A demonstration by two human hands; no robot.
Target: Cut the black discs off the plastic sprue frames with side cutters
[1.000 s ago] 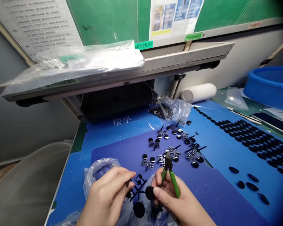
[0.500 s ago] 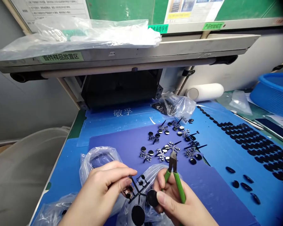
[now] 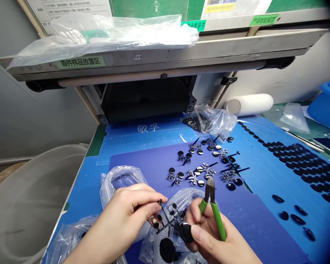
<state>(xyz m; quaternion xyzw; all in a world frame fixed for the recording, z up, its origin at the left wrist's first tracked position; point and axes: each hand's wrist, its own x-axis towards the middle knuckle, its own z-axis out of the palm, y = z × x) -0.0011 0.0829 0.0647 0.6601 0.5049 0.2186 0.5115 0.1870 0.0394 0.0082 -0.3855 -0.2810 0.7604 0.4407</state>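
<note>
Thumb and fingers of my left hand (image 3: 129, 216) pinch the upper left end of a black plastic sprue (image 3: 168, 220), which carries small parts and round discs. My right hand (image 3: 209, 231) holds green-handled cutters (image 3: 215, 214), their grey jaws pointing up, away from the sprue. Its thumb and a finger also pinch a glossy black disc (image 3: 186, 231) at the sprue's right side. A second disc (image 3: 167, 250) hangs below. Under both hands lies a clear plastic bag (image 3: 181, 198). Beyond the cutters, several more sprues (image 3: 193, 176) lie on the purple sheet (image 3: 143, 161).
Rows of black discs (image 3: 302, 161) lie on the blue mat at right, with several loose dark pieces (image 3: 297, 219) nearer. A bag of black parts (image 3: 209, 121), a white roll (image 3: 250, 104) and a blue basket (image 3: 326, 106) stand behind. A metal shelf (image 3: 154, 60) spans above.
The view has shifted, so the bench scene sits further right and slightly higher at the back. Both hands keep their hold, and the sprue and pinched disc have tilted a little.
</note>
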